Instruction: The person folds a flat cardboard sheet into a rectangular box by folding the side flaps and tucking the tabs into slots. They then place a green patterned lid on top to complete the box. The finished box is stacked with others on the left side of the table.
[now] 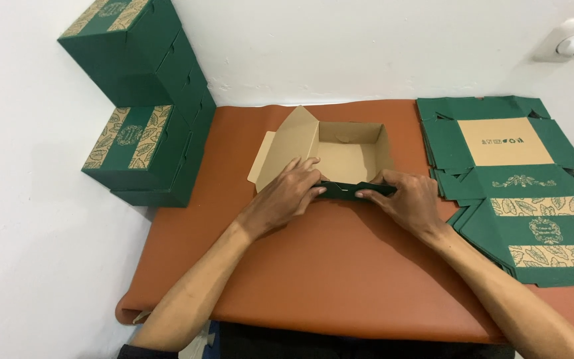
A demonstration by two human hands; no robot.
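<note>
A half-folded cardboard box (350,149), tan inside and green outside, stands open on the orange-brown mat (340,266). My left hand (287,195) and my right hand (406,198) both press on its near green wall flap (350,191), fingertips pinching the folded edge. The box's left flap (287,143) still stands out at an angle.
A pile of flat green box blanks (519,193) with tan leaf patterns lies at the mat's right. Several finished green boxes (144,100) are stacked at the left against the white wall. A white socket with a plug (573,45) sits on the wall at top right.
</note>
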